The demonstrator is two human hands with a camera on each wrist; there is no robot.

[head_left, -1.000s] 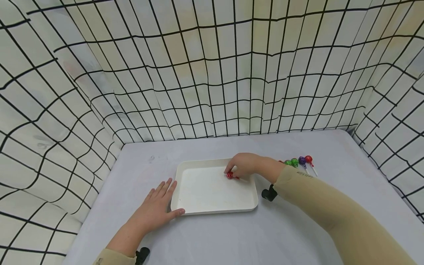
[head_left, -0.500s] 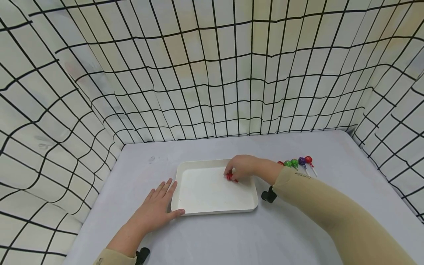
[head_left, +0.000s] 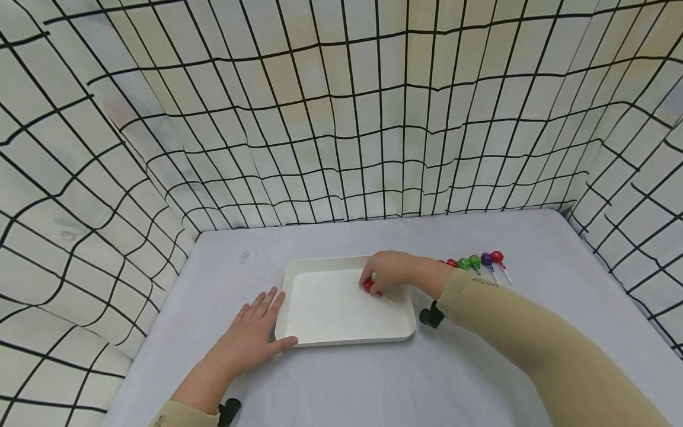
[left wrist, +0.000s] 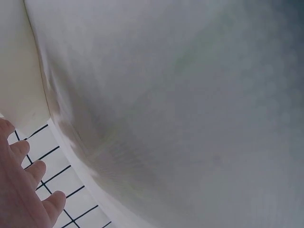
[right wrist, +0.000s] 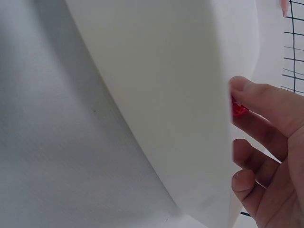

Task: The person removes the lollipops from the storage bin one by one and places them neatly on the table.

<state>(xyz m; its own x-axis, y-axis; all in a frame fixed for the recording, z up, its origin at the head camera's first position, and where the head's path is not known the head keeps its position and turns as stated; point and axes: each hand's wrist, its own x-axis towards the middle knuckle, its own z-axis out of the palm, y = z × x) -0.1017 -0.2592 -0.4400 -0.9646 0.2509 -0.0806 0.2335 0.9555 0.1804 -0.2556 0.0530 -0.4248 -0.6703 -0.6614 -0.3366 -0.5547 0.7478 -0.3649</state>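
Note:
A white rectangular tray [head_left: 325, 314] lies on the table. Over its right half, my right hand [head_left: 391, 268] pinches a red lollipop [head_left: 368, 286] by the candy end, close to the tray floor. The right wrist view shows the red wrapper [right wrist: 240, 109] between thumb and index finger, partly hidden by the tray wall. Its stick points toward the tray's lower right. My left hand [head_left: 248, 335] lies flat with fingers spread at the tray's left edge, thumb at the near left corner. Only its fingers [left wrist: 35, 171] show in the left wrist view.
Behind my right forearm, several lollipops lie in a row on the table: red ones [head_left: 452, 263], green ones [head_left: 474, 261], a purple one [head_left: 487, 259] and a red one [head_left: 498, 257] at the end. White walls with a black grid [head_left: 373, 148] enclose the table.
My right hand has shifted slightly left and nearer to me, and the lollipop's stick has swung toward the tray's near side. The left hand and tray have stayed in place.

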